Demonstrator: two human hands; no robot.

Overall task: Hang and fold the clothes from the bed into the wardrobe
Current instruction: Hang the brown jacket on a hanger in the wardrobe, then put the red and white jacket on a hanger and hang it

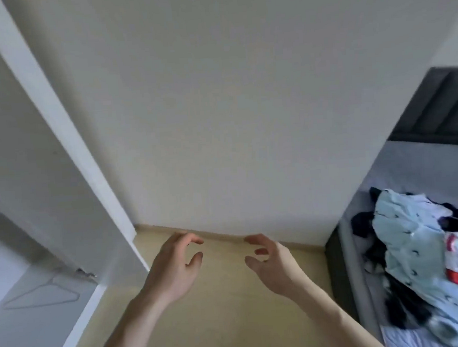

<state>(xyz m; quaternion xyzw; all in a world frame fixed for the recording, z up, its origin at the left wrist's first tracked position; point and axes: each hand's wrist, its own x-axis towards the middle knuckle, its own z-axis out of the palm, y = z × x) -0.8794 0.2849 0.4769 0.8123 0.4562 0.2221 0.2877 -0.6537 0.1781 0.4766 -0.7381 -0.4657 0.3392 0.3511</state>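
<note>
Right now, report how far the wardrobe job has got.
Done: nothing visibly; one bare wire hanger lies inside the open white wardrobe. In hand: nothing; left hand and right hand hang loosely curled over the floor. Left: the heap of pale-blue, white, red and dark clothes on the grey bed.

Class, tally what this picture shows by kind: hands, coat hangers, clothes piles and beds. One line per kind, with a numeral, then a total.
Hands: 2, the left hand and right hand, both empty
Coat hangers: 1, a pale hanger lying in the wardrobe
Clothes piles: 1, a heap of clothes; single garments cannot be counted
Beds: 1, the bed
Total: 5
</note>
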